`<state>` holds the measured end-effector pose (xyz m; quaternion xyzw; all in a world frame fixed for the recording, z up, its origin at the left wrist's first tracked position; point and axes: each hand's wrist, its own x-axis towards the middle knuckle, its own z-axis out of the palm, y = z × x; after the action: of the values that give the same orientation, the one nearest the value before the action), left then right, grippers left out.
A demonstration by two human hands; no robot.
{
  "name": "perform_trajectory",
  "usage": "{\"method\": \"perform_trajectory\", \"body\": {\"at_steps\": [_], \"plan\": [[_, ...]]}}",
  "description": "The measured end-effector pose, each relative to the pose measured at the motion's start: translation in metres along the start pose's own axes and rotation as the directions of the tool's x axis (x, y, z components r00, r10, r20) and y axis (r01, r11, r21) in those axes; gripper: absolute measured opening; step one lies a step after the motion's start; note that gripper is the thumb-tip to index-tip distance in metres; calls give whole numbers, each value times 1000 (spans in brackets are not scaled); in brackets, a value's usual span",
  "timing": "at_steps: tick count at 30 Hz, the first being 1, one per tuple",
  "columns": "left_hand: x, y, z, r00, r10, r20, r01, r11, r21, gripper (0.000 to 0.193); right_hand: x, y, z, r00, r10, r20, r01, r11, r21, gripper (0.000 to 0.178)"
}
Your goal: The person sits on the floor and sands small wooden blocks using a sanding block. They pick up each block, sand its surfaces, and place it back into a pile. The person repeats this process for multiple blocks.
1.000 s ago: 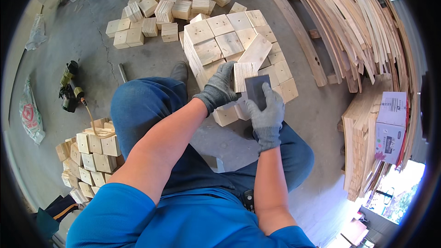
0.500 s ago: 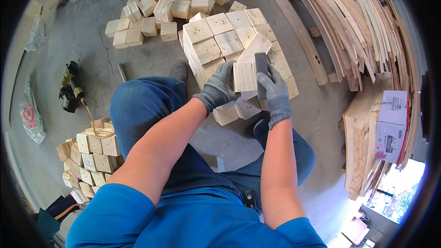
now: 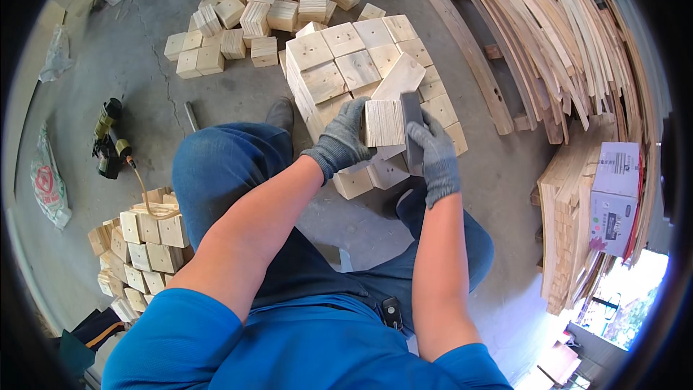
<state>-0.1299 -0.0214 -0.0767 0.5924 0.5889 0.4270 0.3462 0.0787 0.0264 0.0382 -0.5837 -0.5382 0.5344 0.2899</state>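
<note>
Holding the wooden block up over your knees, your left hand in its grey knit glove has the fingers curled round the block's left side, thumb underneath as far as the view shows. Your right hand is closed on a dark sanding block, pressed flat against the wooden block's right face. Both grips are snug, neither hand spread wide.

The block looks like a cut of pale softwood, with end grain showing as fine lines on the face toward you. Judge it as light for its bulk, fully stiff and not fragile, though fresh-sawn corners may splinter or dent if knocked on the concrete floor. The raw faces are probably rough rather than slippery, and your gloves should bite well. Take it across two opposite flat faces, keeping your fingers back from the side being rubbed.

Just beyond your hands stands a neat stack of blocks, with a looser heap farther off and another pile by your left thigh. A nail gun lies on the floor to the left, curved wooden strips are piled to the right, and a cardboard box sits on boards there.
</note>
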Motion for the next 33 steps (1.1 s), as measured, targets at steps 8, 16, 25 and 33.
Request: {"method": "perform_trajectory", "body": {"at_steps": [8,16,25,33], "plan": [[-2,-2,1,1000,15,2,-14,996,-83,106,55,-8,18,965,-256,-49,196,838,-509,75],[0,7,-2,1000,-8,7,9,999,-52,103,-43,24,18,889,-453,-69,248,602,-759,79],[0,7,-2,1000,-1,12,1,998,-69,106,-51,13,30,867,-494,-62,191,445,-875,76],[-2,-5,5,997,65,-49,-72,985,-159,97,31,-46,49,946,-308,-103,53,458,-887,75]]}}
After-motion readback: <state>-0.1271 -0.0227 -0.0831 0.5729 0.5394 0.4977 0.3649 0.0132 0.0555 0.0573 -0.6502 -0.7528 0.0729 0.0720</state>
